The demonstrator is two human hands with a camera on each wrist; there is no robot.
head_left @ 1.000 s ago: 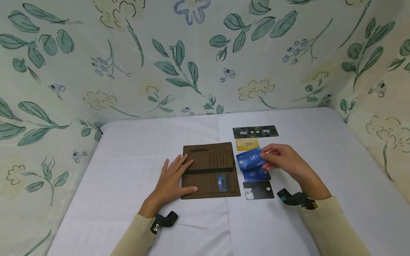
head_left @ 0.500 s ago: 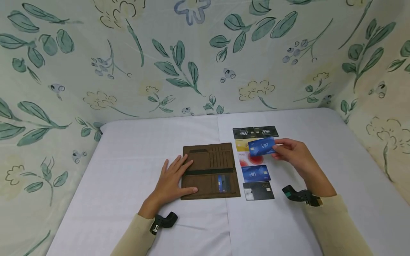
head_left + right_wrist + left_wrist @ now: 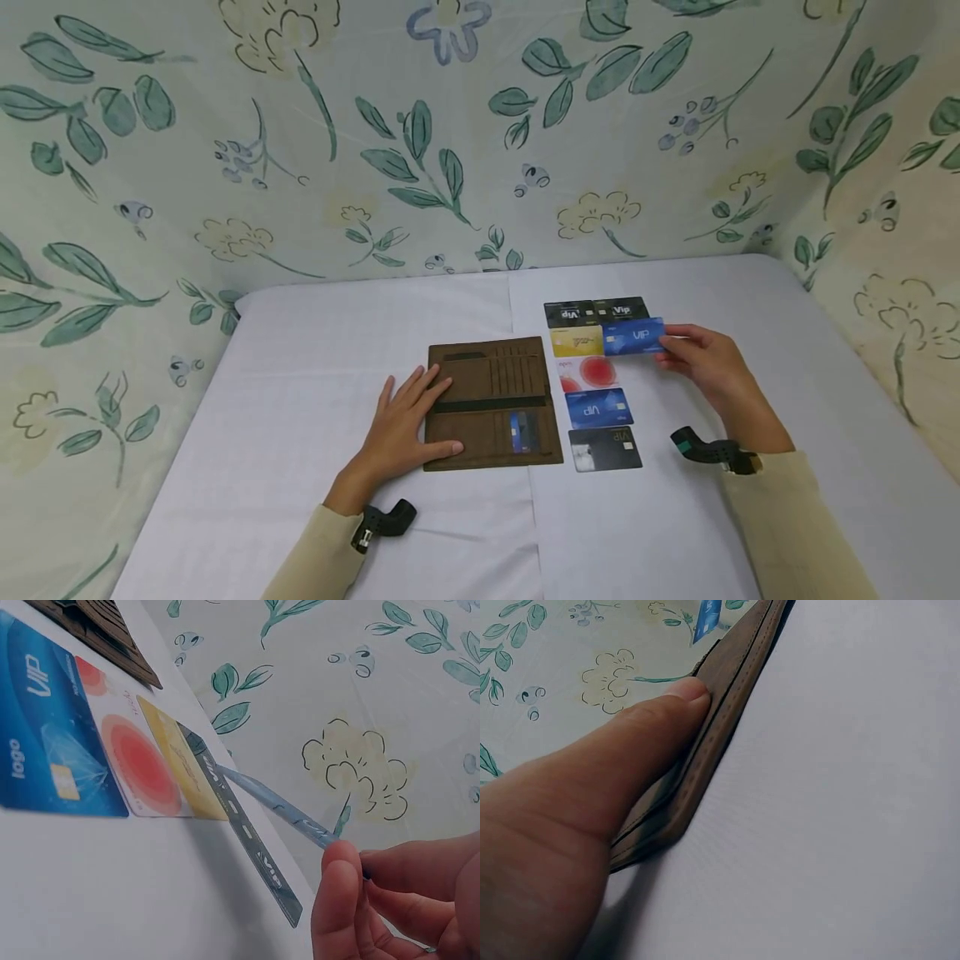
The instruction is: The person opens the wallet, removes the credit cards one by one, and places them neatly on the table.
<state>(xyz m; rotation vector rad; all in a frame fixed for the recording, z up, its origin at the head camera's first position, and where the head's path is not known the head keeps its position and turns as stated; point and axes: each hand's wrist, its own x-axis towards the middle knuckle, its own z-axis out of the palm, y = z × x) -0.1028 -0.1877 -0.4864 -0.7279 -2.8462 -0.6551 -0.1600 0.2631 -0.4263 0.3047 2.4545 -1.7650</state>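
Note:
In the head view my right hand [image 3: 705, 367] pinches a blue VIP card [image 3: 632, 337] by its right end. That card lies just right of the yellow card [image 3: 577, 342] and below the two black VIP cards [image 3: 622, 309]. The right wrist view has the pinched card tilted and nearly edge-on, thumb and fingers at its near end. My left hand [image 3: 405, 425] rests spread on the left side of an open brown wallet [image 3: 491, 433], thumb [image 3: 667, 705] on its lower edge. A blue card [image 3: 519, 431] sits in a slot of the wallet's lower half.
Below the yellow card, a column runs down the table: a white card with red circles [image 3: 588, 373], another blue VIP card [image 3: 599, 407] and a dark grey card [image 3: 605, 449]. A white cloth [image 3: 315, 350] covers the table, and a floral curtain [image 3: 300, 150] stands behind it.
My right hand has carried the blue VIP card up and right, off the card column to beside the yellow card. The red-circled card beneath is uncovered. My left hand stays put.

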